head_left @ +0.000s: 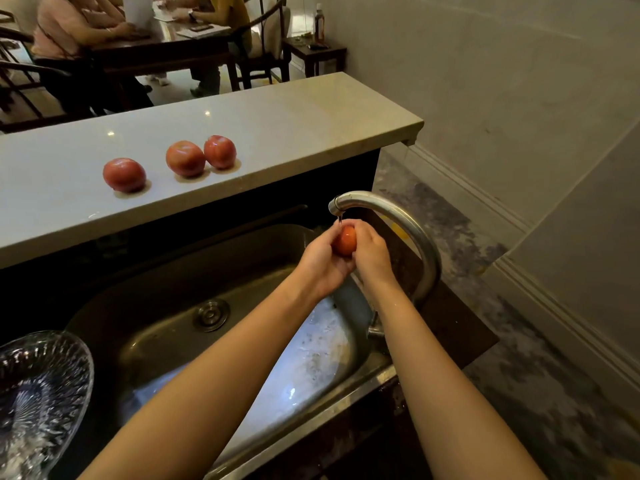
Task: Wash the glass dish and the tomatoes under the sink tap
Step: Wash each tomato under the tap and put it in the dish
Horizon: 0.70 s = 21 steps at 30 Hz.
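Tomato (345, 241) between left grip (321, 264), right grip (372, 252)

- The scene is dimly, warmly lit; the cabinet front behind the sink (156, 299) is lost in near-black shadow.
- Small lamp reflections are seen on the pale countertop (277, 116), and bluish-white glare on the wet sink floor.
- Sparkling highlights are caught by the glass dish (41, 386).
- Straight edges are bowed near the borders.
- The background table (156, 50) is rendered soft.
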Available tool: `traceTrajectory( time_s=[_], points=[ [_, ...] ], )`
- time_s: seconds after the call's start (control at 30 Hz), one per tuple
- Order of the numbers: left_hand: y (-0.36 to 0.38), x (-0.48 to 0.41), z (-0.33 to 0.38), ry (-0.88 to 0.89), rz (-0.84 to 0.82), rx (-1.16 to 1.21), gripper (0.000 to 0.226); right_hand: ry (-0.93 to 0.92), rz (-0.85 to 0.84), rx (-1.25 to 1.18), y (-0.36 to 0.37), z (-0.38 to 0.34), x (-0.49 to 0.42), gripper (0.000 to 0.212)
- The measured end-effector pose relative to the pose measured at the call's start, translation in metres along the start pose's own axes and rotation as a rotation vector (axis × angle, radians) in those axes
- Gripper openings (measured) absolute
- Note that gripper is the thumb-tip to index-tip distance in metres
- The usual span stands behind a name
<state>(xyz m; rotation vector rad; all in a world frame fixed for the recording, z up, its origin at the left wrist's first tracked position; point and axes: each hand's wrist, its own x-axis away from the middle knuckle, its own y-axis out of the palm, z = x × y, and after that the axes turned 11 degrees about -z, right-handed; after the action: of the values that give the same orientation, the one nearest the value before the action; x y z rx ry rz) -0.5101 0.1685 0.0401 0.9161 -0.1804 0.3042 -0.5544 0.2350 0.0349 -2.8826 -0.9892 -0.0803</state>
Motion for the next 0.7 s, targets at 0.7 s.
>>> traceTrajectory(
  time_s=[0.7],
  points=[
    [-0.008, -0.013, 0.005, -0.023, 0.04, -0.268, 0.021, 0.417, -0.188, 0.988, -0.008, 0.033, 0.069, 0.026]
  ],
)
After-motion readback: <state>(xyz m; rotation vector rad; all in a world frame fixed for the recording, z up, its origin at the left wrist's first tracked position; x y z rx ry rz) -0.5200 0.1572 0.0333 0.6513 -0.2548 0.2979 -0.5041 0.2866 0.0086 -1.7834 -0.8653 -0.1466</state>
